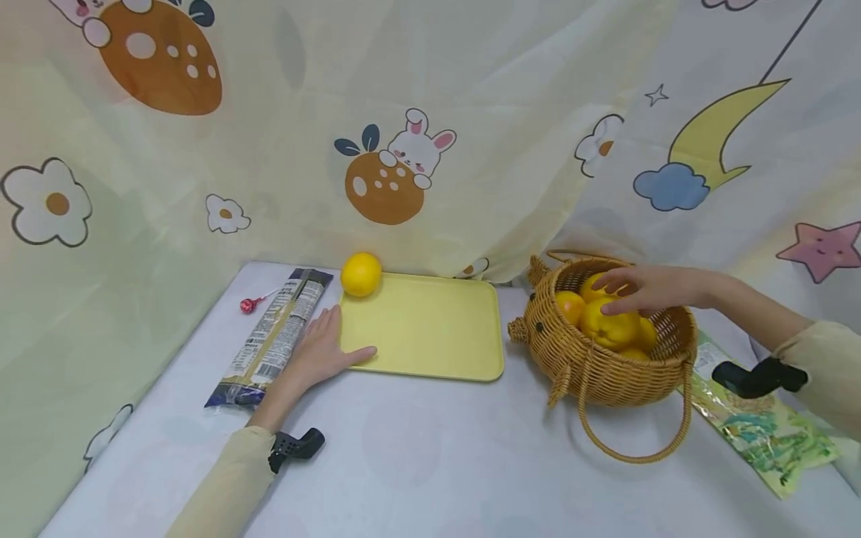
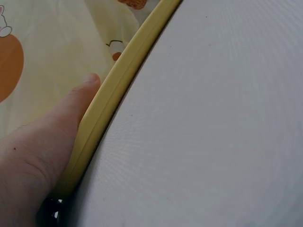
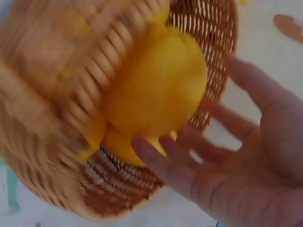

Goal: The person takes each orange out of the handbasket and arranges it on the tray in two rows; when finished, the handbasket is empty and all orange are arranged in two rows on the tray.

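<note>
A yellow tray lies on the table with a round orange at its back left corner. My left hand rests at the tray's left edge, fingers straight and thumb over the front corner; in the left wrist view the thumb lies along the rim. To the right stands a wicker basket shaped like an animal, holding several yellow fruits. Over its opening my right hand reaches in with spread fingers. The right wrist view shows those fingers around the near side of a large yellow fruit, loosely curved.
Left of the tray lies a long dark-ended packet, with a red lollipop beyond it. A green packet lies right of the basket, partly behind it. The basket's handle hangs down in front. A printed cloth rises behind the table.
</note>
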`<action>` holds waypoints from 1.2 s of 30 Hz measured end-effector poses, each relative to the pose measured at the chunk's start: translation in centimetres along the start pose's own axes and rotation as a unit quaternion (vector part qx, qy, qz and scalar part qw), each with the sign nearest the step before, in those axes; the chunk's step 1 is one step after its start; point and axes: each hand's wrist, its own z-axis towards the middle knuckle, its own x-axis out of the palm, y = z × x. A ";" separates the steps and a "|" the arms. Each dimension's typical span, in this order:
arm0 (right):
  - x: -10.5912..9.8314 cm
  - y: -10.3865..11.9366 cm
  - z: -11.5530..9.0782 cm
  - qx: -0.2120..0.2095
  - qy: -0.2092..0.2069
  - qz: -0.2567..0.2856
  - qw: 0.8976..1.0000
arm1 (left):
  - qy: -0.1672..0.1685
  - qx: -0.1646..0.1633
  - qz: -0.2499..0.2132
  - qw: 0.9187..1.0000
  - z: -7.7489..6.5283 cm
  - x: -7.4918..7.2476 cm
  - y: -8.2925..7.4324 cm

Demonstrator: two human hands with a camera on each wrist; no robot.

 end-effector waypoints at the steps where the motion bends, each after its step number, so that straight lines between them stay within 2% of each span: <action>1: -0.2 0.0 0.3 0.005 0.019 0.007 1.000 | -0.002 0.001 0.000 1.000 0.0 0.0 0.0; 4: -0.5 0.3 1.1 0.016 0.064 0.009 0.998 | -0.002 -0.002 0.000 1.000 0.0 -0.1 -0.1; 8: -0.4 1.0 1.6 0.025 0.093 -0.021 0.995 | 0.002 -0.007 -0.002 1.000 -0.1 0.0 -0.2; 19: -1.0 1.9 3.2 0.032 0.139 -0.067 0.988 | 0.001 -0.004 -0.004 1.000 -0.2 -0.1 -0.2; 30: -1.3 2.6 4.3 0.074 0.169 -0.056 0.981 | -0.002 -0.003 0.000 1.000 -0.2 -0.2 -0.2; 36: -1.5 2.5 4.5 0.074 0.181 -0.053 0.979 | 0.002 -0.003 0.004 1.000 -0.2 -0.2 -0.2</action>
